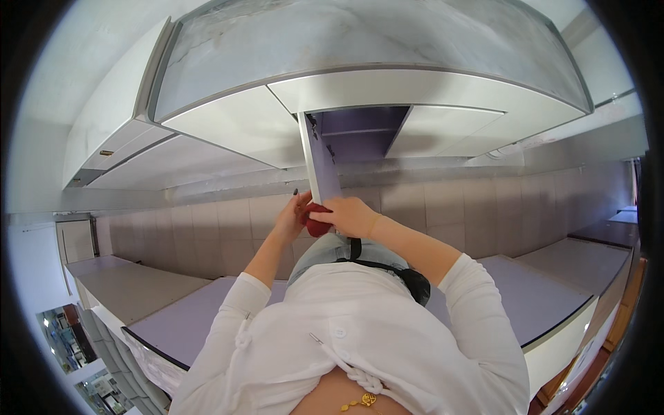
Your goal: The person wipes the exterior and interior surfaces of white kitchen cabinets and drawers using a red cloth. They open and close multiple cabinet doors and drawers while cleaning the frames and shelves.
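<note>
A red cloth (317, 224) is bunched at the outer end of an opened white cabinet door (322, 155). My right hand (355, 213) grips the cloth from the right, its fingers laid over the front of it. From the other side my left hand (291, 217) closes on the cloth, beside the door's outer face; some of its fingers are hidden. Dark hinges (313, 127) join the door to the cabinet, which has a shelf inside its purple-toned interior (358, 132).
A grey marbled countertop (363, 39) runs above the cabinets. White closed fronts (238, 122) flank the opening, and a taller white unit (116, 114) stands at the left. The floor is tiled (402, 199). Behind me are pale lilac panels (524, 295). A black bag (415, 285) hangs at my waist.
</note>
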`<state>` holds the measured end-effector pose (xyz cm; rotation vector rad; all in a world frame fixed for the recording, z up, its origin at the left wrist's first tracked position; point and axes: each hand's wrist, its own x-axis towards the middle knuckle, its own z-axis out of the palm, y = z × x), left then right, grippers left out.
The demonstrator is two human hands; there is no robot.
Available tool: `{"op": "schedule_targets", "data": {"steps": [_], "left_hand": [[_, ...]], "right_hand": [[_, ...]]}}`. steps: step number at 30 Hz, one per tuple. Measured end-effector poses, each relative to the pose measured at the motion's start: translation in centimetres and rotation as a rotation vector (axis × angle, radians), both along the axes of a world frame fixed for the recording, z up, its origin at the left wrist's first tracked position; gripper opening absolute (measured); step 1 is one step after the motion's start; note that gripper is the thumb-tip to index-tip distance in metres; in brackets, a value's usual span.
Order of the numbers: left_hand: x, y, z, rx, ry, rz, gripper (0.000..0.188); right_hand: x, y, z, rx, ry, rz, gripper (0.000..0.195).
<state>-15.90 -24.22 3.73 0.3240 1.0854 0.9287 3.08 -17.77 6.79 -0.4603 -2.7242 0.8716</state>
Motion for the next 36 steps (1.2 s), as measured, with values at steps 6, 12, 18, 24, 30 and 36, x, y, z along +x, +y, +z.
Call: {"op": "schedule_targets", "data": {"steps": [6, 12, 18, 24, 30, 36], "left_hand": [[-0.2, -0.3, -1.8, -0.001, 0.114, -0.084, 0.049], [-1.1, -1.7, -3.2, -0.017, 0.049, -0.057, 0.049], [0.1, -0.9, -0.6, 0.011, 0.222, -0.107, 0.048], [2.2, 2.4, -3.0, 0.157, 0.488, -0.391, 0.045], [10.8, 7.4, 2.4, -0.071, 0.527, -0.309, 0.034], [15.2, 13.7, 0.7, -0.012, 0.540, -0.298, 0.034]], "right_hand": [[1.4, -1.6, 0.0, 0.022, -0.031, -0.018, 0.040], [-0.8, 0.3, 0.3, 0.119, -0.063, -0.167, 0.035], [-3.0, 3.5, 0.0, 0.140, -0.123, -0.335, 0.039], [1.1, 3.7, 0.4, -0.066, -0.090, -0.406, 0.045], [12.3, 5.5, -1.3, -0.129, 0.183, -0.794, 0.047], [23.8, 7.7, -1.4, -0.146, 0.279, -1.019, 0.050]]}}
